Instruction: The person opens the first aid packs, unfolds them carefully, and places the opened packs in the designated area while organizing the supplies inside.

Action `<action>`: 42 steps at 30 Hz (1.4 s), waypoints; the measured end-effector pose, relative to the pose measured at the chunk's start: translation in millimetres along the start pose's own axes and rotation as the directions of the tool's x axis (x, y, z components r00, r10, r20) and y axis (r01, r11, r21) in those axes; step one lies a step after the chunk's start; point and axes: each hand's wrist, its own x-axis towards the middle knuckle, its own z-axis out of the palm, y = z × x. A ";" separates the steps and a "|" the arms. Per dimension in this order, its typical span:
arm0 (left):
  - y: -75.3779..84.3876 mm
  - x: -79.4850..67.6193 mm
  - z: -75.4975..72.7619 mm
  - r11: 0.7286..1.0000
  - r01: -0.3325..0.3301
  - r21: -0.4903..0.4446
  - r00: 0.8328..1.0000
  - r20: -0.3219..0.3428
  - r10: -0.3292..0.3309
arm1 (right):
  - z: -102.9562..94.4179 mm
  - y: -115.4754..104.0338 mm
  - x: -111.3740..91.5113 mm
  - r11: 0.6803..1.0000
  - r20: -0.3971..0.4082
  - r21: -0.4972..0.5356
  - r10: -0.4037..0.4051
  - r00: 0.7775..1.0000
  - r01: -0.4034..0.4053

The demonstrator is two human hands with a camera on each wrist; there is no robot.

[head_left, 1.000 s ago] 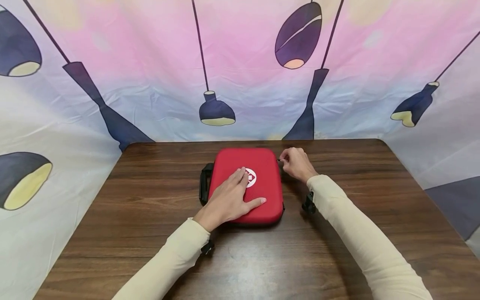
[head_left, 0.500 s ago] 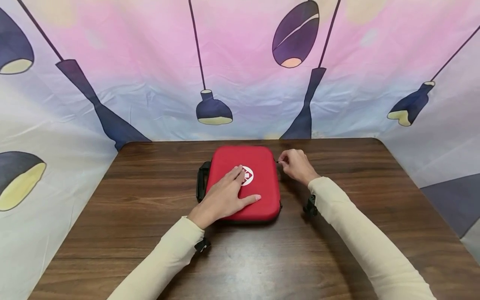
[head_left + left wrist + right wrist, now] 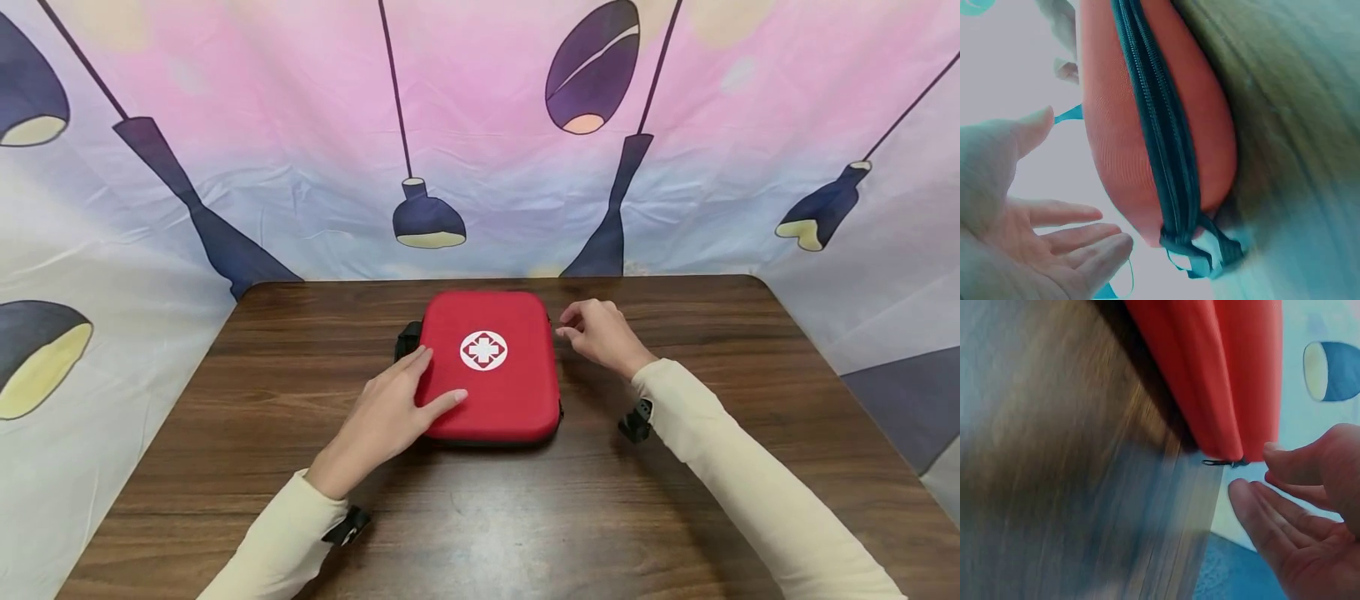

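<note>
A red zip-up first-aid case (image 3: 491, 400) with a white cross emblem lies flat on the wooden table. My left hand (image 3: 382, 417) is over its left edge, fingers extended and thumb spread above the lid. Behind that hand, a black carry handle (image 3: 407, 340) is partly hidden. In the left wrist view, black zip tape (image 3: 1160, 131) with two rows of teeth runs along the case's side. My right hand (image 3: 600, 336) is just off the far right side, thumb and fingertips parted with nothing between them. A small dark zip pull (image 3: 1225, 463) hangs near those fingertips in the right wrist view.
The brown wooden table (image 3: 262, 400) extends around the case on all sides. Close behind its far edge hangs a pastel curtain (image 3: 510, 208) printed with dark lamps. Each wrist carries a small black camera mount (image 3: 347, 527).
My left hand has slid left from the middle of the lid to its edge, uncovering the emblem. My right fingers have let go of the zip pull and spread apart.
</note>
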 end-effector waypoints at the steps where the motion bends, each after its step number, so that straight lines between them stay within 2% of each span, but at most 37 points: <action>1: -2.1 -3.5 -1.0 1.000 0.008 -0.001 1.000 -0.005 -0.008 | 0.3 -1.4 -1.8 1.000 0.009 0.000 0.003 1.000 -0.003; 4: -8.0 -13.1 -2.9 0.999 0.032 0.006 0.999 -0.013 -0.032 | 0.9 -5.9 -7.5 1.000 0.028 0.016 0.019 0.999 -0.020; 10: -15.4 -28.2 -2.6 0.994 0.113 0.012 0.993 0.037 -0.113 | 4.9 -13.0 -18.8 0.996 0.058 0.084 0.027 0.998 -0.031; 12: -16.9 -32.0 -0.1 0.993 0.117 0.010 0.992 0.038 -0.117 | 7.7 -15.0 -22.8 0.992 0.069 0.121 0.029 0.997 -0.037; 16: -18.9 -37.0 8.0 0.997 0.079 0.026 0.997 -0.009 -0.079 | 15.0 -18.3 -30.9 0.979 0.096 0.195 0.037 0.995 -0.055; 21: -20.0 -39.7 15.9 0.999 0.027 0.045 0.993 -0.114 -0.022 | 21.3 -22.0 -36.8 0.969 0.102 0.240 0.026 0.994 -0.050; 28: -16.3 -43.9 15.5 0.999 0.020 0.035 0.983 -0.184 -0.013 | 22.0 -23.1 -38.4 0.965 0.110 0.257 0.031 0.993 -0.059; 37: -7.1 -46.1 7.8 0.998 -0.038 0.057 0.945 -0.321 0.054 | 17.7 -22.9 -44.4 0.965 0.090 0.260 0.019 0.996 -0.042; 42: -2.5 -46.8 4.7 0.992 -0.098 0.075 0.914 -0.388 0.120 | 15.9 -24.5 -47.6 0.989 0.017 0.145 -0.017 1.000 0.014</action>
